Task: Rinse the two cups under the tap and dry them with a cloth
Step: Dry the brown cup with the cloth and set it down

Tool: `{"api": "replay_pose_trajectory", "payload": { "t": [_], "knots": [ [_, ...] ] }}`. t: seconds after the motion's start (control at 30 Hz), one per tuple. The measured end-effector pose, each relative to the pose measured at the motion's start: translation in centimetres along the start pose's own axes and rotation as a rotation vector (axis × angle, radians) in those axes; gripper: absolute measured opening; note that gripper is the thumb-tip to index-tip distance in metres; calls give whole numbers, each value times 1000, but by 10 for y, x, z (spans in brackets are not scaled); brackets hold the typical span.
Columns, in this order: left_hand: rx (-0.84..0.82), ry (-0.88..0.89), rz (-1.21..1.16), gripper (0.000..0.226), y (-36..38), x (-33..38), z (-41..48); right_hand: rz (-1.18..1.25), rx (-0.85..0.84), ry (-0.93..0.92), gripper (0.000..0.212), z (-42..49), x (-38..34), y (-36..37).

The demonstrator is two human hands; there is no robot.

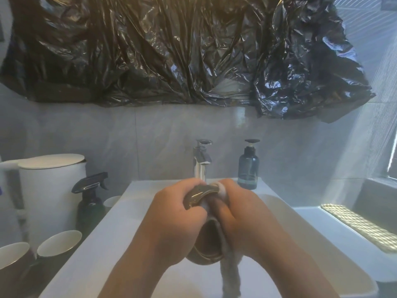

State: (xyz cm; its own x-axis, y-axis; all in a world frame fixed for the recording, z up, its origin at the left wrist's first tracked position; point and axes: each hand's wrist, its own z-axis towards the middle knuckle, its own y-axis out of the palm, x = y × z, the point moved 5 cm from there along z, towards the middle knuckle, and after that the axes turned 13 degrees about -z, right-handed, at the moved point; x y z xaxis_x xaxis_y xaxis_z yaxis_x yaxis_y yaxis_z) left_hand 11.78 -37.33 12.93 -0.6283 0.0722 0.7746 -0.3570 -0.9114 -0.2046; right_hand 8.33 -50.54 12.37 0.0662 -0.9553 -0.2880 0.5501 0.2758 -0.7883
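**Both hands on one cup, cloth between them**

Your left hand [171,216] wraps the dark cup [198,195] from its left side, fingers curled over the glossy wall near the rim. Your right hand [240,214] is closed on the grey cloth [217,231], pressing it against the cup's right side, with a fold of it pushed up by the rim. The two hands sit touching the cup from opposite sides, so neither is nearer.

The cup is held in the air over the sink [120,218], just in front of the tap [202,162]. Its long axis seems to run away from you and slightly up, rim toward the tap and base toward your wrists; the rounded brown shape low between your palms is probably the base, though your hands hide too much to be sure. The cloth's loose tail hangs straight down below your right wrist into the basin.

No water shows at the spout, so this reads as the drying step. Turning the cup about that axis with your left hand would bring wet wall under the cloth.

Two more cups [58,244] stand on the counter to your left, well apart from your hands, beside a spray bottle [89,198]. A soap bottle [248,166] stands right of the tap.
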Motion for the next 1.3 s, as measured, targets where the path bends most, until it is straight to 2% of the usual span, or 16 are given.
{"api": "replay_pose_trajectory", "payload": {
  "t": [0.07, 0.13, 0.2, 0.27, 0.33, 0.43, 0.53, 0.6, 0.67, 0.8, 0.9, 1.0, 1.13, 1.2, 1.3],
  "knots": [
    [32, 38, -2, 45, 3, 3, -2, -106, 98, 57, 19, 0, 0, -5],
    [144, 87, 11, 49, 3, 5, -4, -66, 159, 138, 22, 1, 4, -5],
    [291, 136, 19, 49, 1, 11, -7, 28, 138, 223, 25, 2, 7, 2],
    [371, 182, 37, 57, -2, 17, -9, 123, 103, 266, 31, 4, 7, 12],
    [339, 176, 73, 65, -4, 19, -9, 165, 77, 306, 35, 4, 7, 17],
    [165, 121, 120, 62, -2, 13, -4, 98, 93, 271, 24, 2, 8, 14],
    [4, 57, 155, 56, 4, 4, -2, -4, 139, 73, 14, 0, 4, 9],
    [-4, 84, 141, 57, 5, 2, -2, -38, 157, -41, 10, -2, 0, 5],
    [66, 138, 119, 56, 6, 7, -4, -29, 167, -51, 18, 0, 0, 4],
    [334, 263, 93, 60, 4, 17, -10, 123, 207, 216, 22, 3, 10, 6],
    [477, 276, 65, 57, 1, 18, -15, 246, 178, 285, 24, 3, 9, 19],
    [357, 185, 31, 44, 2, 15, -10, 236, 156, 272, 21, 0, 11, 13],
    [125, 63, -28, 29, 5, 13, -4, -3, 147, 120, 10, -9, 5, -17],
    [96, 71, -25, 28, 6, 16, -5, -80, 161, 72, 8, -13, 2, -25],
    [144, 123, -17, 28, 5, 23, -7, -75, 194, 54, 11, -15, 1, -29]
  ]
}}
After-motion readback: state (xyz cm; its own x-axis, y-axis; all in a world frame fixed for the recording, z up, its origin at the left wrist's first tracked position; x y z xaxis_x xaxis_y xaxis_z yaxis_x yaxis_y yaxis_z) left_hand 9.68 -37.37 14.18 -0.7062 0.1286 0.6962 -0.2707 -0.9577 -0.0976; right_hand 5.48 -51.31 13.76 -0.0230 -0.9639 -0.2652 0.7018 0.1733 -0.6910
